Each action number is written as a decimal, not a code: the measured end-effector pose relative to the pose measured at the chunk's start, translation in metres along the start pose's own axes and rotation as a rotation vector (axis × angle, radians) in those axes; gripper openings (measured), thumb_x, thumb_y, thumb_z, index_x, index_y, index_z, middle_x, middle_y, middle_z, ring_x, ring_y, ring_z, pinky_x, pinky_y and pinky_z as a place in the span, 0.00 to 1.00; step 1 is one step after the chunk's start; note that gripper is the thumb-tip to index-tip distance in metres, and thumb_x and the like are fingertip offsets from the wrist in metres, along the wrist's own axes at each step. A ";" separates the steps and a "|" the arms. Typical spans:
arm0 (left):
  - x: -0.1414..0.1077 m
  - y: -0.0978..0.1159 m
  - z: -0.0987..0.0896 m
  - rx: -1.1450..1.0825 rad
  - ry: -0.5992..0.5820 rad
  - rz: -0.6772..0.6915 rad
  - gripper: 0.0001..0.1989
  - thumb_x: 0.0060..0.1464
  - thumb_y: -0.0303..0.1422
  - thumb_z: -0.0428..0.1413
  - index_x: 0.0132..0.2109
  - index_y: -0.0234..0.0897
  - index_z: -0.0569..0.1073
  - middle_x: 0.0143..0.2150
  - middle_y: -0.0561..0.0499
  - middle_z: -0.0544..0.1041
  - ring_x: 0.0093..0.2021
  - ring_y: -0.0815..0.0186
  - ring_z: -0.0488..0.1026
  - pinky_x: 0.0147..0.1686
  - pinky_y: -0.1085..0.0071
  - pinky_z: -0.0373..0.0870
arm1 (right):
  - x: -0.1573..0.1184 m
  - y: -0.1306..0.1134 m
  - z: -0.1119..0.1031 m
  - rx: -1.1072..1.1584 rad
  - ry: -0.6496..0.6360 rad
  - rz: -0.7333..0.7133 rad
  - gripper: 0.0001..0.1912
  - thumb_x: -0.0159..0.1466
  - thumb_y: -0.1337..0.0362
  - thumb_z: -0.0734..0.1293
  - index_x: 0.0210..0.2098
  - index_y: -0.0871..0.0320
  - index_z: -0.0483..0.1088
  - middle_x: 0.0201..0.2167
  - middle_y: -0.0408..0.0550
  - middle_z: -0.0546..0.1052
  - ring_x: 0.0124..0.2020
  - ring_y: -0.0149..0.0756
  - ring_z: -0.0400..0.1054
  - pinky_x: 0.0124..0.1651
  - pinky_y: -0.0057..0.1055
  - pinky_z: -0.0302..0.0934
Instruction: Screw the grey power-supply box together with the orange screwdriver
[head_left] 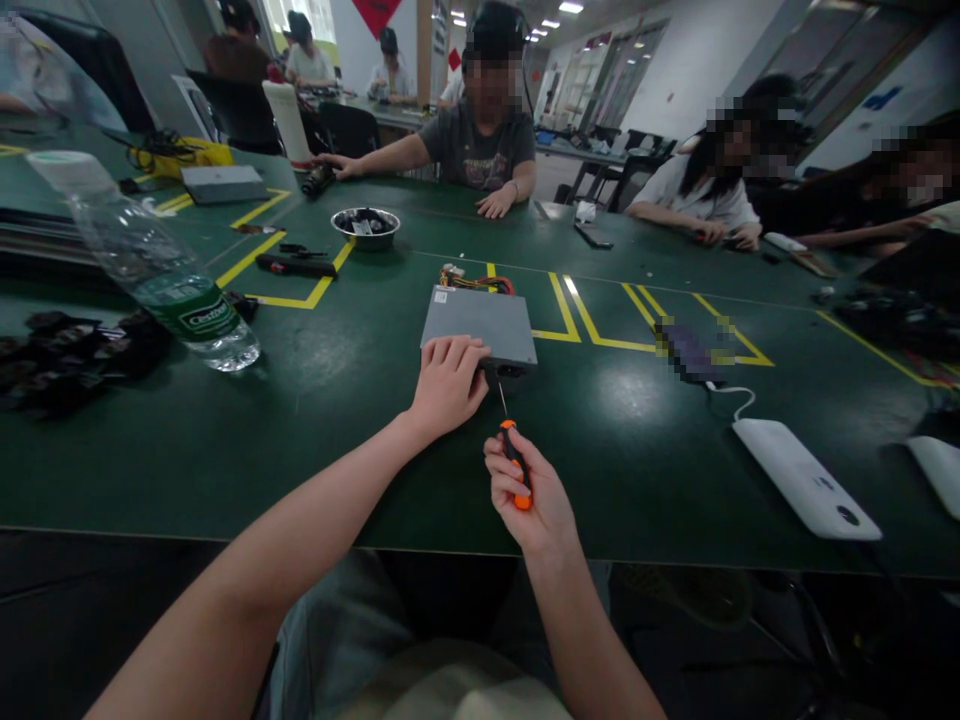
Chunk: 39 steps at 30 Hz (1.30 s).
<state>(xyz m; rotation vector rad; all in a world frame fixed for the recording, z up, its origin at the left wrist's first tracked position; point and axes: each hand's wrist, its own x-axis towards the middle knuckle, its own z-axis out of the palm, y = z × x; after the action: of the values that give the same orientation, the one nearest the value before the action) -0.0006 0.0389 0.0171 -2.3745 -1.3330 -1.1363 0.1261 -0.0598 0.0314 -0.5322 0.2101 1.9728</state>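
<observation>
Two bare hands, a left hand (452, 385) and a right hand (529, 490); one screwdriver (516, 465); one grey metal box (481, 322); one metal bowl (365, 243), its contents too small to count; two bottles, a clear bottle (154, 265) and a white bottle (289, 125); two white slabs, a nearer slab (806, 478) and a cut-off slab (943, 470); one light-grey box (223, 185); one co-worker in a grey shirt (484, 150) directly opposite; at least three people farther back at left; black pieces (56, 365) at left, too heaped to count.
</observation>
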 end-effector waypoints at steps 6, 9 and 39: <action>0.001 0.001 0.000 0.001 0.012 -0.004 0.12 0.53 0.29 0.50 0.46 0.37 0.67 0.48 0.46 0.71 0.50 0.58 0.63 0.50 0.59 0.56 | 0.000 -0.001 -0.002 0.033 -0.055 0.060 0.17 0.68 0.61 0.50 0.36 0.65 0.63 0.23 0.40 0.62 0.15 0.16 0.52 0.12 0.11 0.51; 0.001 0.001 0.000 0.005 0.015 0.000 0.12 0.53 0.29 0.50 0.46 0.37 0.67 0.48 0.46 0.71 0.50 0.58 0.63 0.50 0.59 0.57 | -0.001 0.000 0.000 -0.008 -0.053 0.038 0.16 0.68 0.61 0.51 0.39 0.66 0.64 0.23 0.41 0.63 0.15 0.17 0.53 0.10 0.12 0.48; 0.001 0.001 -0.001 0.000 0.007 0.006 0.13 0.52 0.28 0.50 0.46 0.37 0.67 0.48 0.46 0.70 0.50 0.57 0.63 0.49 0.59 0.58 | -0.006 -0.002 -0.011 -0.049 -0.074 0.048 0.20 0.68 0.61 0.48 0.33 0.65 0.64 0.20 0.39 0.62 0.14 0.17 0.51 0.11 0.11 0.47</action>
<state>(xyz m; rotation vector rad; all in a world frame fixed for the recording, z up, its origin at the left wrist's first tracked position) -0.0001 0.0382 0.0190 -2.3700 -1.3224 -1.1419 0.1331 -0.0676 0.0248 -0.4892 0.1298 2.0446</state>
